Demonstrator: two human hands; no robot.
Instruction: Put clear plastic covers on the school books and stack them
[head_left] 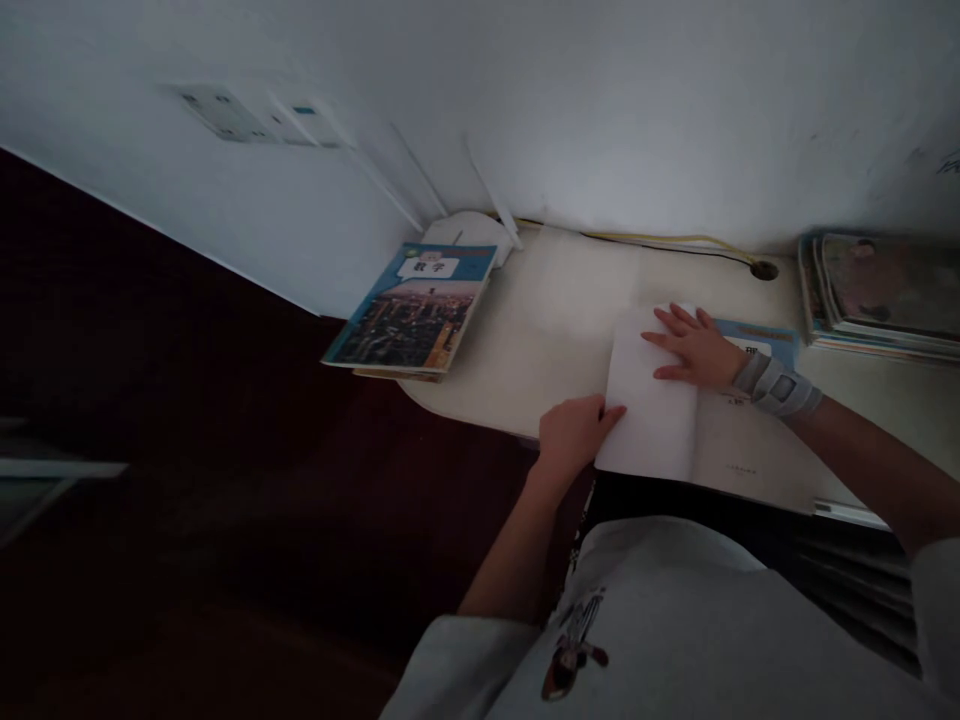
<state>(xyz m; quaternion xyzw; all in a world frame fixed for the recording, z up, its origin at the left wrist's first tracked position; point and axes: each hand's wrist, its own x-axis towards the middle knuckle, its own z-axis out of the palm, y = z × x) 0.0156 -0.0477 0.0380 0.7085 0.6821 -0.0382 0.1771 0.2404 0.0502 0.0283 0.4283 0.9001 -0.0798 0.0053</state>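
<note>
Fingers (670,321) of your right hand (697,355) spread wide in the head view, palm down on the blank left page (651,440) of an open book (750,475), and they grip nothing. Your left hand (571,432) sits at that page's outer edge with its thumb (613,415) on the paper; its other fingers are curled and partly hidden, so you cannot tell whether they pinch the page from below.

The open book lies in front of your body, toward the right of the picture, its near edge at or slightly past the front edge of the counter (517,350). What could go wrong, as a judgement: a sideways push by the flat hand could crease the page near the fold, and a pull toward you could tip the book's near edge off the counter. A city-cover textbook (420,315) pokes past the counter's edge at far left, so a knock from your left arm might drop it.

Your open book points its top toward the wall (600,130), print upright to you, with your wristband (784,388) across part of the right page. Its fold runs away from you, leaning slightly; each page is longest that way, while the whole spread is longer side to side.
</note>
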